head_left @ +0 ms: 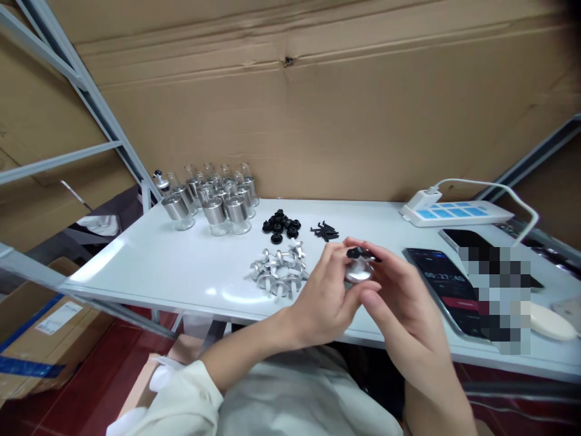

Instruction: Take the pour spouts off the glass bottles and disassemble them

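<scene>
My left hand [323, 297] and my right hand [405, 303] meet over the front of the table, fingers closed around one shiny silver bottle cap [360, 271]. A small black piece [358, 253] sits at the cap's upper side, between my fingertips. Both thumbs press near its lower edge. Just left of my left hand lies a cluster of silver metal caps with stems [279, 269]. Behind them is a pile of black round stoppers [280, 226]. Several thin black levers [325, 231] lie beyond my fingers.
Several glass bottles with metal sleeves [237, 209] stand at the back left; one bottle [176, 209] carries a silver and black top. To the right are a phone showing a timer [442, 284], another dark phone [472, 242], a power strip [485, 213] and a pale oval object [547, 321].
</scene>
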A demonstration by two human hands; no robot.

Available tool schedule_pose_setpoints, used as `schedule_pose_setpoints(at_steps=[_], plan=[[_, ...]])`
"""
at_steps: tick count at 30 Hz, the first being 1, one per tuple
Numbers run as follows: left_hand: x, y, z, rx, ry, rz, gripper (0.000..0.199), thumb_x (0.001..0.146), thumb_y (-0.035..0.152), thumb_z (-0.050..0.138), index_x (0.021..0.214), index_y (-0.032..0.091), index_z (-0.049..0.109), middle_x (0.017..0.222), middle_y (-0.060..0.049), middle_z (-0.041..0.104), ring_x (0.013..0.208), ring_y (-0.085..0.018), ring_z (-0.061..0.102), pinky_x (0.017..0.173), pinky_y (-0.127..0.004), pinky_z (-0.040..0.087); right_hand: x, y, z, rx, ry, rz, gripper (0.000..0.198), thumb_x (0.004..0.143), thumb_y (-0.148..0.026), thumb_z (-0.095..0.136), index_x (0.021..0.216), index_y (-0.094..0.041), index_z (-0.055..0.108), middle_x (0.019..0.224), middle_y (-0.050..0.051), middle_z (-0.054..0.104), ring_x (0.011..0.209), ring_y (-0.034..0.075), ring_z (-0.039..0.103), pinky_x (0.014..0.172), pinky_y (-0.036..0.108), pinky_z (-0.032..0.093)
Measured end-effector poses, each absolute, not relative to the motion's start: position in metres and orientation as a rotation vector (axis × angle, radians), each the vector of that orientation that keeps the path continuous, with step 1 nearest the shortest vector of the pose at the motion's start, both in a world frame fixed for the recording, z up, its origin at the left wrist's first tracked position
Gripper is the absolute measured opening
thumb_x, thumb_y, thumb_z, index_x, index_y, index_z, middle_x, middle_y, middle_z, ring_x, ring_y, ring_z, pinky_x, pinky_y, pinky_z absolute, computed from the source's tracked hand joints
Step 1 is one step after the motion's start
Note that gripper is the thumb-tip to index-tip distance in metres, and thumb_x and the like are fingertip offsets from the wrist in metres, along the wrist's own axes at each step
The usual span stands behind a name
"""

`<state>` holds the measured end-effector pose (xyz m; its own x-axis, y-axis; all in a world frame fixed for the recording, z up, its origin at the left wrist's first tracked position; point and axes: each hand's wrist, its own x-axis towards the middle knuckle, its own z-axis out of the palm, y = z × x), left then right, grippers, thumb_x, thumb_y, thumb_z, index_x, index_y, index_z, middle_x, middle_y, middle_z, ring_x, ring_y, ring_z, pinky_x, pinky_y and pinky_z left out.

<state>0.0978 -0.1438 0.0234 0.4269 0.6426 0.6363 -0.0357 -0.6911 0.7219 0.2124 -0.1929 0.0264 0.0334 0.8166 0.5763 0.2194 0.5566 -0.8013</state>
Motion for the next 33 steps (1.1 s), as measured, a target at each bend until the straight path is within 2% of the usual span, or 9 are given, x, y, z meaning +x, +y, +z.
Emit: schedule_pose_setpoints(at_steps=[5, 9, 12, 16, 20, 27, 33], plan=[[0.104, -0.141, 0.019, 1.660, 0.548, 1.338, 0.039, 0.087, 0.044, 0.053, 0.112, 0.023, 0.032, 0.114, -0.009, 0.047, 0.102, -0.019, 0.053, 0.088, -0.037, 0.046, 0.207, -0.177, 0.027, -1.051, -1.461, 0.495, 0.047, 0.086, -0.030, 0.059, 0.131, -0.031, 0.045, 0.129, 0.006, 0.053, 0.114, 0.021, 0.054, 0.096, 0.038, 0.046], [0.107, -0.142, 0.018, 1.506, 0.539, 1.311, 0.042, 0.084, 0.044, 0.059, 0.102, 0.023, 0.029, 0.116, -0.010, 0.050, 0.105, -0.019, 0.056, 0.089, -0.035, 0.047, 0.200, -0.168, 0.030, -1.135, -1.465, 0.358, 0.043, 0.085, -0.033, 0.059, 0.125, -0.026, 0.048, 0.119, 0.007, 0.057, 0.101, 0.020, 0.058, 0.085, 0.035, 0.049], [0.107, -0.142, 0.014, 1.589, 0.568, 1.282, 0.037, 0.088, 0.043, 0.052, 0.108, 0.022, 0.029, 0.118, -0.012, 0.053, 0.102, -0.020, 0.060, 0.086, -0.037, 0.048, 0.195, -0.164, 0.030, -1.141, -1.440, 0.308, 0.034, 0.086, -0.034, 0.057, 0.117, -0.024, 0.051, 0.111, 0.006, 0.058, 0.093, 0.018, 0.059, 0.079, 0.032, 0.049], [0.109, -0.140, 0.002, 1.828, 0.550, 1.532, 0.033, 0.095, 0.040, 0.036, 0.122, 0.022, 0.028, 0.118, -0.014, 0.054, 0.108, -0.023, 0.057, 0.089, -0.042, 0.047, 0.190, -0.159, 0.025, -1.047, -1.397, 0.367, 0.023, 0.089, -0.034, 0.053, 0.109, -0.023, 0.052, 0.098, 0.003, 0.061, 0.084, 0.016, 0.060, 0.076, 0.031, 0.048], [0.114, -0.137, -0.004, 1.892, 0.545, 1.697, 0.033, 0.096, 0.035, 0.034, 0.126, 0.022, 0.030, 0.122, -0.015, 0.052, 0.113, -0.024, 0.054, 0.092, -0.043, 0.047, 0.189, -0.154, 0.020, -0.957, -1.330, 0.455, 0.018, 0.092, -0.035, 0.048, 0.106, -0.024, 0.052, 0.090, 0.001, 0.063, 0.075, 0.014, 0.061, 0.069, 0.029, 0.049], [0.118, -0.131, -0.007, 2.016, 0.556, 1.775, 0.030, 0.096, 0.034, 0.032, 0.124, 0.024, 0.033, 0.119, -0.011, 0.056, 0.104, -0.020, 0.059, 0.086, -0.036, 0.050, 0.189, -0.151, 0.018, -0.931, -1.268, 0.323, 0.016, 0.091, -0.031, 0.050, 0.104, -0.024, 0.056, 0.091, 0.001, 0.064, 0.078, 0.014, 0.062, 0.069, 0.028, 0.050], [0.118, -0.130, -0.007, 2.052, 0.590, 1.817, 0.031, 0.096, 0.030, 0.037, 0.126, 0.024, 0.035, 0.118, -0.010, 0.059, 0.096, -0.018, 0.062, 0.081, -0.035, 0.052, 0.189, -0.148, 0.015, -0.831, -1.254, 0.319, 0.018, 0.090, -0.028, 0.049, 0.107, -0.025, 0.054, 0.100, 0.004, 0.063, 0.087, 0.018, 0.062, 0.075, 0.036, 0.050]])
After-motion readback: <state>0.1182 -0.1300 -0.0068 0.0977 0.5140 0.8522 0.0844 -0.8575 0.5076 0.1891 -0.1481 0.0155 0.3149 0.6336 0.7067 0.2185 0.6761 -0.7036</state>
